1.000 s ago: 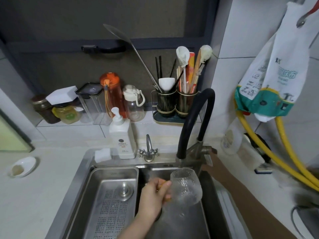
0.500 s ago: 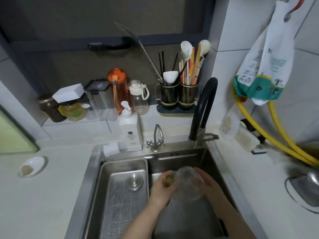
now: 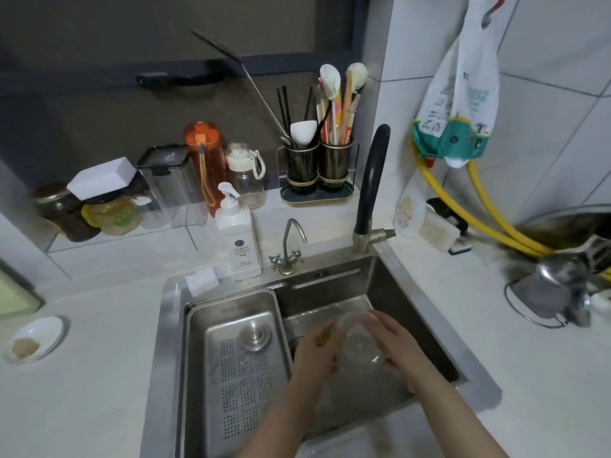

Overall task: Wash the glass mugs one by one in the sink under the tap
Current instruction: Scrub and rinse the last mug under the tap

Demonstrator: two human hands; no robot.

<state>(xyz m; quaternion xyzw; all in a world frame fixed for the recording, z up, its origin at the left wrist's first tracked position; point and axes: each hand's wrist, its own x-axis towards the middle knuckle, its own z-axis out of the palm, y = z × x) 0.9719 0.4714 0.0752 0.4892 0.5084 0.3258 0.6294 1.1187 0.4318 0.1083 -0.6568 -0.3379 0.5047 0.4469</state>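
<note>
In the sink (image 3: 426, 312), low in the right basin, a clear glass mug (image 3: 360, 345) lies tipped, its round mouth facing up toward the camera, wet and see-through. The left hand (image 3: 314, 352) holds it from the left, fingers curled in a close grip at the mug's side where something yellowish shows. The right hand (image 3: 393, 345) cups the right side, fingers wrapped over the rim and wall. Both forearms reach in from below. The black tap (image 3: 372, 180) stands behind the basin on the bench (image 3: 82, 375).
</note>
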